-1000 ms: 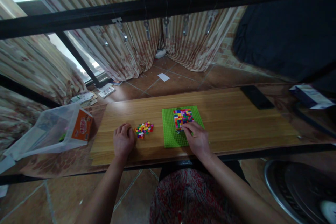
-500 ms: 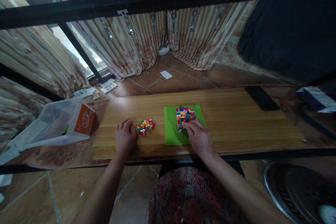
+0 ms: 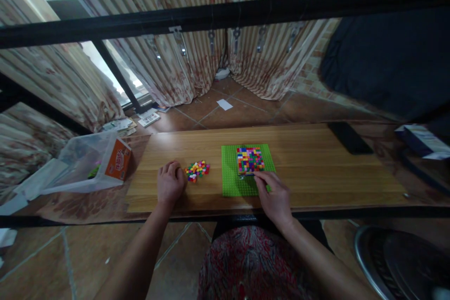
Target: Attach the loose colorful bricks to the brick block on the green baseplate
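Observation:
A block of small multicoloured toy bricks sits on a green studded baseplate, right of the table's middle. My right hand is at the block's near right corner, thumb and fingertips pinched together. Whatever is between those fingertips is too small to make out. To the left, a loose pile of tiny coloured bricks lies on the wood. My left hand rests just left of this pile with its fingers curled in, so their inside is hidden.
The wooden board carries a dark phone-like slab at the far right. A clear plastic bin with an orange label stands at the left. A box lies beyond the right end. A black bar crosses ahead.
My right hand has drawn slightly right and toward me, uncovering the block's near right corner. The left hand stays curled by the pile. The camera view has tilted slightly upward.

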`<state>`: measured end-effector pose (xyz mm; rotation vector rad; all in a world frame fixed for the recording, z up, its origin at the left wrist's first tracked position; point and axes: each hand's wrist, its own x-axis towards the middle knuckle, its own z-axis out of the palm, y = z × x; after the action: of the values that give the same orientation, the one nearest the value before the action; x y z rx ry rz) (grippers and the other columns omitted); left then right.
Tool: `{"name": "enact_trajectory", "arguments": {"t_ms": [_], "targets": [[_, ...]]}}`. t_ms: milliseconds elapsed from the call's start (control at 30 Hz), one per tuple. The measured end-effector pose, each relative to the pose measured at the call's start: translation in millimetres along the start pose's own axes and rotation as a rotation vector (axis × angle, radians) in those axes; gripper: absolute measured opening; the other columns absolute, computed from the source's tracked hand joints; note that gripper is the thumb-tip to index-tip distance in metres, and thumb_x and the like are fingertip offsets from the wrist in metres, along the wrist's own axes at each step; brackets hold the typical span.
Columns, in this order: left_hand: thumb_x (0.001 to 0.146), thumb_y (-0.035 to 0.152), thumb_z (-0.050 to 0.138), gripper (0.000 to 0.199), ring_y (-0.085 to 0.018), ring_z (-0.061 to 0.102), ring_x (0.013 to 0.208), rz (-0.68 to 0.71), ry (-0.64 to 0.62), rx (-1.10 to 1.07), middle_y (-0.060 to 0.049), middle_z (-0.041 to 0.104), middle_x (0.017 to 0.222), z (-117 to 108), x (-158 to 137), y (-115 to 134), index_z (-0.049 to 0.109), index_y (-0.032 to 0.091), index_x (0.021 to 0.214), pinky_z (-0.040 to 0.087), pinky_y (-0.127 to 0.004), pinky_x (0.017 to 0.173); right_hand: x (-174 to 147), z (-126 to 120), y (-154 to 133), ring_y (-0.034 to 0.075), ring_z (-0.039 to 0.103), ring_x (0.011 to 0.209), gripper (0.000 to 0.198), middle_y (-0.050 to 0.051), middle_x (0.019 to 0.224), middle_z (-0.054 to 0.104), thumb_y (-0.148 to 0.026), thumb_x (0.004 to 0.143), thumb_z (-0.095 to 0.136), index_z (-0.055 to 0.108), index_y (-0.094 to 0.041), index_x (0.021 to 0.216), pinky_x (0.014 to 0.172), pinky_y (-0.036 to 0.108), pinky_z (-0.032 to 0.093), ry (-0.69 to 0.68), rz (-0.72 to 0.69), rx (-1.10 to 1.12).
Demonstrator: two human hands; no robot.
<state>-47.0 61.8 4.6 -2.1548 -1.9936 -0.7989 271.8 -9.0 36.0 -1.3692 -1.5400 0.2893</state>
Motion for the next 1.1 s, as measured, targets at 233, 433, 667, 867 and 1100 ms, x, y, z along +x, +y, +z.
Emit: {"name": "enact_trajectory", "arguments": {"t_ms": [233,433,667,867,1100], "targets": [[0.088,0.024,0.044,0.022,-0.028,0.058,0.1,-0.047,-0.017,0.003,-0.013,0.067,0.106,-3,-1,5,0.062,0.018,0.098,0.044,-0.043,0.094,-27,21,-20,0.017,0.065,0.087,0.018,0.005,0.092,0.069,-0.022,0.096,0.05,0.068,-0.023,0.099,0.077,0.029,0.053,-0.269,-0.035,0.096],[0.087,0.023,0.046,0.02,-0.027,0.058,0.101,-0.068,-0.02,0.0,-0.011,0.067,0.108,-2,-2,8,0.062,0.019,0.098,0.044,-0.042,0.094,-15,69,-33,0.019,0.063,0.09,0.02,0.007,0.094,0.067,-0.019,0.095,0.047,0.067,-0.021,0.097,0.083,0.031,0.05,-0.362,-0.112,0.037],[0.088,0.022,0.046,0.02,-0.027,0.057,0.101,-0.071,-0.017,-0.012,-0.011,0.067,0.107,-2,-2,8,0.063,0.019,0.098,0.044,-0.042,0.095,19,114,-38,0.021,0.059,0.093,0.015,0.007,0.096,0.064,-0.017,0.092,0.052,0.067,-0.021,0.093,0.085,0.032,0.046,-0.51,-0.074,-0.212],[0.087,0.022,0.046,0.021,-0.027,0.056,0.102,-0.076,-0.011,-0.02,-0.011,0.066,0.107,-1,-3,6,0.063,0.018,0.098,0.044,-0.042,0.096,23,125,-42,0.02,0.058,0.093,0.012,0.006,0.098,0.064,-0.022,0.093,0.054,0.066,-0.023,0.093,0.076,0.03,0.044,-0.557,-0.069,-0.346],[0.087,0.023,0.046,0.02,-0.027,0.057,0.1,-0.063,-0.02,-0.018,-0.011,0.067,0.107,-3,-2,7,0.063,0.019,0.097,0.044,-0.042,0.094,5,114,-39,0.02,0.06,0.085,0.01,0.004,0.086,0.064,-0.016,0.09,0.054,0.062,-0.021,0.085,0.075,0.03,0.045,-0.495,-0.109,-0.14]]}}
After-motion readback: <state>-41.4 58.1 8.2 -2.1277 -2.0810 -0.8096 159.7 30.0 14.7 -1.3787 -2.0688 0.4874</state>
